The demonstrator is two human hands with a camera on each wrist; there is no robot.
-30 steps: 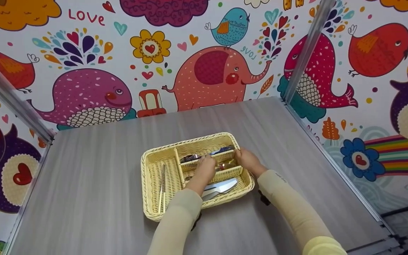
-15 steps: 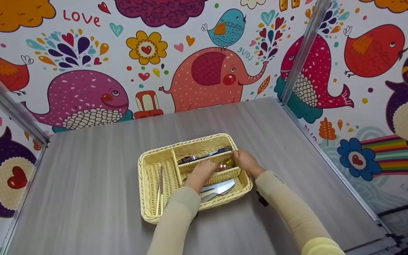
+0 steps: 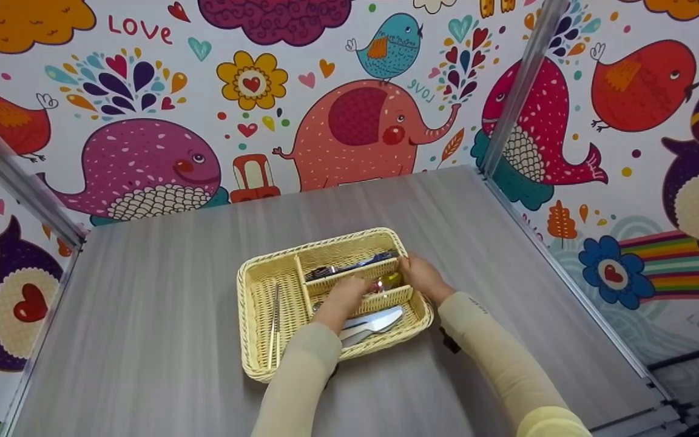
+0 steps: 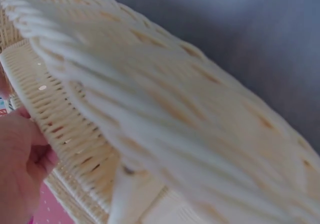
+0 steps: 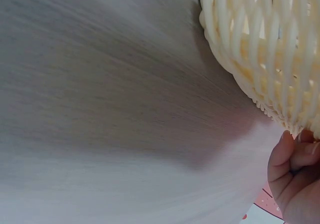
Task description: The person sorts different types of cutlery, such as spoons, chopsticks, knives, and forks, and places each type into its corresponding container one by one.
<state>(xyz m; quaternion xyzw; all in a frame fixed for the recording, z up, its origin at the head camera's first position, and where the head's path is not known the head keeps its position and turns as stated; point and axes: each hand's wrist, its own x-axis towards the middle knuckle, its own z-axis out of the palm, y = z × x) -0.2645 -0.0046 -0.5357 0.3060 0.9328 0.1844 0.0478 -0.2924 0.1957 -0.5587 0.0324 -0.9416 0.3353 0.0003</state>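
Note:
A pale wicker cutlery basket (image 3: 313,244) with divided compartments sits on the grey table. My left hand (image 3: 349,291) reaches into its middle compartment beside shiny, gold-tinted cutlery (image 3: 391,281). In the left wrist view, curled fingers (image 4: 37,156) lie right at a woven divider (image 4: 65,119); I cannot tell whether they hold a piece. My right hand (image 3: 423,276) grips the basket's right rim, thumb and fingers at the edge in the right wrist view. Dark-blue-handled cutlery (image 3: 355,265) lies in the back compartment, silver table knives (image 3: 380,320) in the front one. Chopsticks (image 3: 274,325) rest in the left section.
Grey wood-grain table (image 3: 161,315) surrounds the basket. Walls printed with cartoon animals stand behind it and at both sides, with metal posts (image 3: 522,91) at the back corners. A metal rail (image 3: 568,291) runs along the table's right edge.
My left hand has shifted slightly down and left within the middle compartment, away from the back divider. My right hand stays on the rim. The whole view has drifted a little.

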